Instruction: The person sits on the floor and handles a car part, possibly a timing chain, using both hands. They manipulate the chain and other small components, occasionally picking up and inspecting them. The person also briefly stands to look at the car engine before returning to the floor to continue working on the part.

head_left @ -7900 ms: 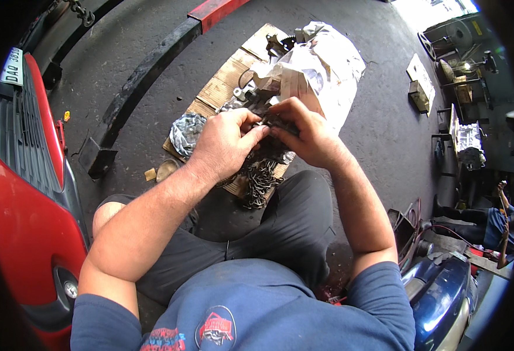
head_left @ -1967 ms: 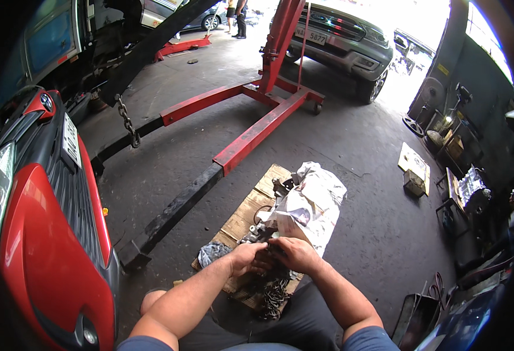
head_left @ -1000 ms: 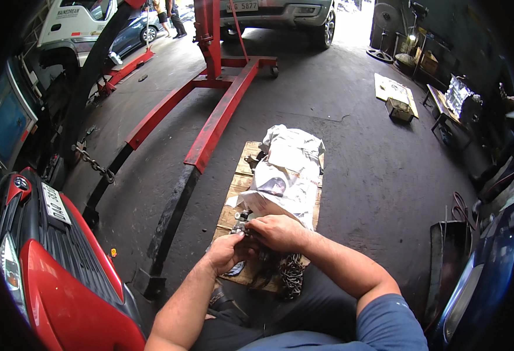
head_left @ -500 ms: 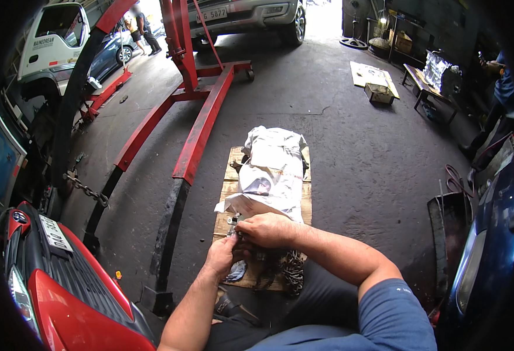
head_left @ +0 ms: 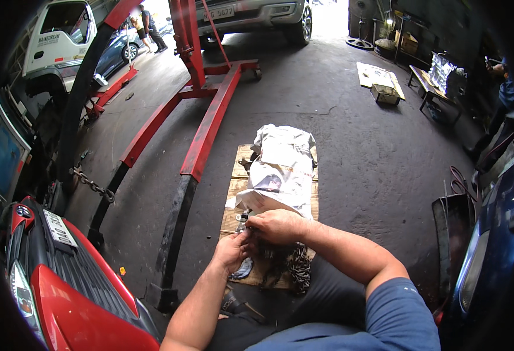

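Both of my hands meet at the near end of a covered object. My left hand (head_left: 229, 251) is closed, its thumb and fingers pinched together. Against its fingertips, my right hand (head_left: 279, 226) is closed too, back of the hand upward. Whatever they hold is small and hidden by the fingers. A small pale metal fitting (head_left: 240, 217) shows just beyond them. A white printed sheet (head_left: 286, 149) drapes the bulky object, which sits on flattened cardboard (head_left: 238, 187). Below my hands lie a crumpled rag (head_left: 243, 269) and a dark metal chain (head_left: 300, 268).
A red hoist (head_left: 210, 134) with black legs stands to the left, a chain hanging beside it. Near left is a red car (head_left: 87, 281); a blue car (head_left: 491, 251) is at right. A low bench (head_left: 432, 88) and a person (head_left: 506, 88) are at far right.
The whole view has shifted slightly, so the scene sits a little further right. My hands remain together at the same spot by the covered object.
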